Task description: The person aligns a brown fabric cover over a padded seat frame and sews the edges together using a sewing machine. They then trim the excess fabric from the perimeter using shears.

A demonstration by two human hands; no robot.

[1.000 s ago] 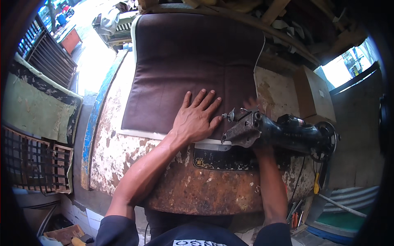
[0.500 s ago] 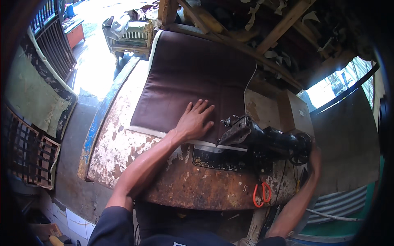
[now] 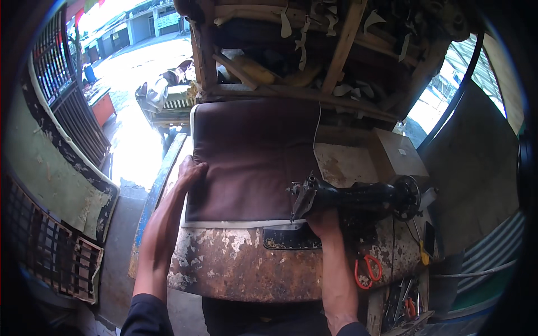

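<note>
A dark brown leather-like panel [image 3: 252, 162] with a pale edging lies on the worn table, its near edge at the machine's bed. My left hand [image 3: 193, 169] closes on the panel's left edge, the thumb on top and the other fingers mostly hidden. At the near right corner stands a black sewing machine [image 3: 358, 194], its head over the panel. Behind that head, low by the needle area, is my right hand [image 3: 324, 221]; its fingers are out of sight behind the machine.
Orange-handled scissors [image 3: 368, 272] hang at the table's [image 3: 241, 269] near edge, with a yellow-handled tool [image 3: 424, 255] to their right. Wooden shelving [image 3: 342, 50] holding scraps rises behind. A cardboard box [image 3: 400, 154] sits behind the machine, and slatted frames [image 3: 53, 235] lean at left.
My left hand has gone from lying flat on the panel to its left edge. My right hand has left the handwheel for the needle area. The view has tilted up.
</note>
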